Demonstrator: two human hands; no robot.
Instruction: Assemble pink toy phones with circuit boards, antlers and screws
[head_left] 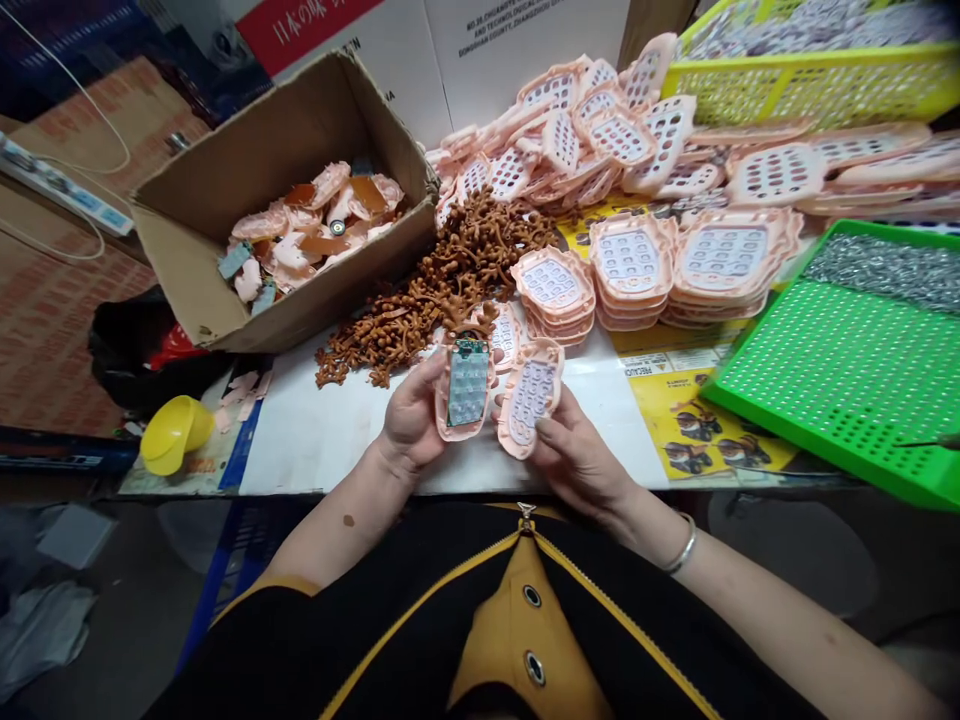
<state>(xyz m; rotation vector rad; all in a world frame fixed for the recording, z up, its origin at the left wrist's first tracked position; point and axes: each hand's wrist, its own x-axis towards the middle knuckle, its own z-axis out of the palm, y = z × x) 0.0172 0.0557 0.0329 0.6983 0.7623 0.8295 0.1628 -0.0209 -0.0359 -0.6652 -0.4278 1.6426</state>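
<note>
My left hand (411, 415) grips a pink toy-phone shell (465, 390) that has a keypad membrane and a small circuit board set in it. My right hand (574, 458) holds a second pink shell (529, 397), a cover with key holes, tilted beside the first. Both hands hover just above the white table top (322, 440) near its front edge. A heap of brown antler-shaped pieces (442, 285) lies just beyond the hands.
A cardboard box (247, 170) with pink and brown parts stands at the left. Stacks of pink shells (630, 265) and a loose pile of covers (600, 130) lie behind. A green perforated tray (847, 370) sits at the right, a yellow basket (810, 80) behind it, a yellow bowl (172, 432) at left.
</note>
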